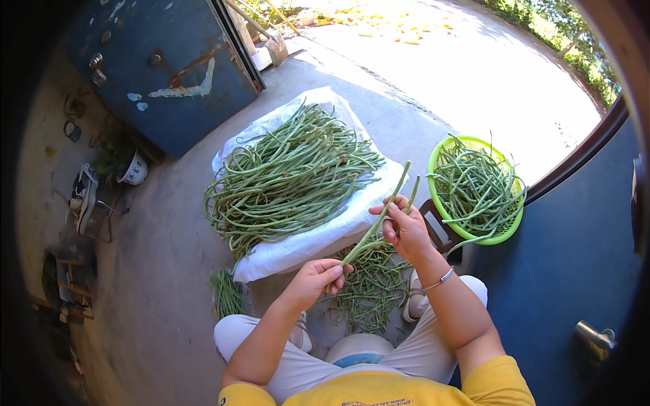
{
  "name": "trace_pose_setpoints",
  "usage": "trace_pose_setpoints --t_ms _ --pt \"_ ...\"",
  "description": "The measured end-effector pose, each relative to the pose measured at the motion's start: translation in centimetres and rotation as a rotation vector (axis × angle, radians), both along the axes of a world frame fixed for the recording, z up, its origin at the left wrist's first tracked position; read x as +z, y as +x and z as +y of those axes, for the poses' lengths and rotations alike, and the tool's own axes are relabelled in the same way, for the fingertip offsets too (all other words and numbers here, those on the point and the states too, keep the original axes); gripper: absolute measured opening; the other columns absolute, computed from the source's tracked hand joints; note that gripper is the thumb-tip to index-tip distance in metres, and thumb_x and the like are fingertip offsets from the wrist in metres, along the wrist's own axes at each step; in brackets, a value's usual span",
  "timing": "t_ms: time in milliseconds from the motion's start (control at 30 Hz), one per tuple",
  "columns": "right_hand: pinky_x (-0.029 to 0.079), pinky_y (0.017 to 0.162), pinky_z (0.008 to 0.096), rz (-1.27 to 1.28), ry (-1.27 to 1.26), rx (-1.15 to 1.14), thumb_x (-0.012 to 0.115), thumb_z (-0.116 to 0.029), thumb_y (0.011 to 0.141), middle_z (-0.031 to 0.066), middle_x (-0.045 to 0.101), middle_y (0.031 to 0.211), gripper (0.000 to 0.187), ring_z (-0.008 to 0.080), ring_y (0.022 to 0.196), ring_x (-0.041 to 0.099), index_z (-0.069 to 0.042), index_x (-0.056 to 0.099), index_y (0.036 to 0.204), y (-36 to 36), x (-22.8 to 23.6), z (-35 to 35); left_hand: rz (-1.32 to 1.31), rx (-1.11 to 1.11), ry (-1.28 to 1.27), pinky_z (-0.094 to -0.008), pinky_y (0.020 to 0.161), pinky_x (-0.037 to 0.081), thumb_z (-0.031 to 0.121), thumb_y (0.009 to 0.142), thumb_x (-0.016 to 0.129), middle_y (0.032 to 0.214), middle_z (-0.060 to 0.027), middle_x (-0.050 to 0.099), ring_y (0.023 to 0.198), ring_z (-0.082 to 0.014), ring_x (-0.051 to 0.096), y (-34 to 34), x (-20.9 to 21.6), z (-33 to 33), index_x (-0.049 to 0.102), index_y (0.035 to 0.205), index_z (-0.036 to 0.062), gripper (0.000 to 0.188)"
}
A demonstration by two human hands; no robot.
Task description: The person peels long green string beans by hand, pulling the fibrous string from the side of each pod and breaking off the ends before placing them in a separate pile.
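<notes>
A green long bean stretches between my hands. My left hand is closed on its lower end, near my left knee. Higher up, my right hand pinches the same bean, and another bean piece sticks up from its fingers. Ahead lies a large heap of long beans on a white plastic sheet. Many shorter bean pieces are on the floor between my feet. To the right, a lime-green basket holds a tangle of beans.
A small bean bundle lies on the floor at left. Blue metal doors stand at far left and right. Against the left wall are a potted plant and a shoe. Yellow pieces lie outside in sunlight.
</notes>
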State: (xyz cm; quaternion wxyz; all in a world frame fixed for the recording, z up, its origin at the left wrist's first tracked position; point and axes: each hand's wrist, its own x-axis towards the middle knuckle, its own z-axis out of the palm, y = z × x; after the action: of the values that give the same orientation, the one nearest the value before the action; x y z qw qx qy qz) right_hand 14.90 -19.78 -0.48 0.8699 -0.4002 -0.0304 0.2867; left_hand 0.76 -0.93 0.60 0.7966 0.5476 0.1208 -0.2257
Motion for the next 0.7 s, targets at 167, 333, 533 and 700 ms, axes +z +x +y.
trace_pose_setpoints --t_ms 167,333,533,700 --pt "0.032 0.038 0.0174 -0.028 0.007 -0.198 0.043 -0.014 0.092 0.0139 0.062 0.091 0.006 0.0062 0.044 0.044 -0.010 0.047 0.095 2.0 0.0 -2.2 -0.014 -0.006 0.065 -0.0203 0.058 0.043 0.012 0.088 0.049 0.071 -0.0016 0.056 0.063 -0.0072 0.051 -0.1 1.7 1.7 0.057 0.102 -0.0029 0.022" --pt "0.031 0.037 0.0178 0.014 -0.008 -0.316 0.047 -0.016 0.091 0.0115 0.062 0.087 0.006 0.0054 0.044 0.043 -0.010 0.048 0.091 2.8 0.3 -3.2 -0.029 -0.011 0.113 -0.0218 0.058 0.047 0.009 0.086 0.051 0.075 -0.0057 0.060 0.061 -0.0094 0.056 -0.5 2.8 2.9 0.057 0.102 -0.0032 0.021" --pt "0.030 0.034 0.0182 0.106 -0.054 -0.402 0.057 -0.016 0.085 0.0116 0.062 0.080 0.015 0.0056 0.042 0.043 -0.007 0.046 0.088 3.4 -0.4 -3.0 0.056 0.178 -0.281 -0.0190 0.048 0.045 0.007 0.086 0.048 0.076 -0.0081 0.060 0.056 -0.0099 0.054 -0.4 2.1 3.4 0.054 0.106 -0.0048 0.024" --pt "0.028 0.033 0.0177 0.064 -0.148 -0.455 0.060 -0.016 0.083 0.0098 0.061 0.079 0.015 0.0048 0.039 0.040 -0.010 0.047 0.085 3.6 -0.3 -3.3 0.081 0.224 -0.233 -0.0152 0.042 0.038 0.007 0.086 0.048 0.073 -0.0066 0.058 0.053 -0.0072 0.049 -0.7 1.6 3.3 0.055 0.102 -0.0049 0.021"
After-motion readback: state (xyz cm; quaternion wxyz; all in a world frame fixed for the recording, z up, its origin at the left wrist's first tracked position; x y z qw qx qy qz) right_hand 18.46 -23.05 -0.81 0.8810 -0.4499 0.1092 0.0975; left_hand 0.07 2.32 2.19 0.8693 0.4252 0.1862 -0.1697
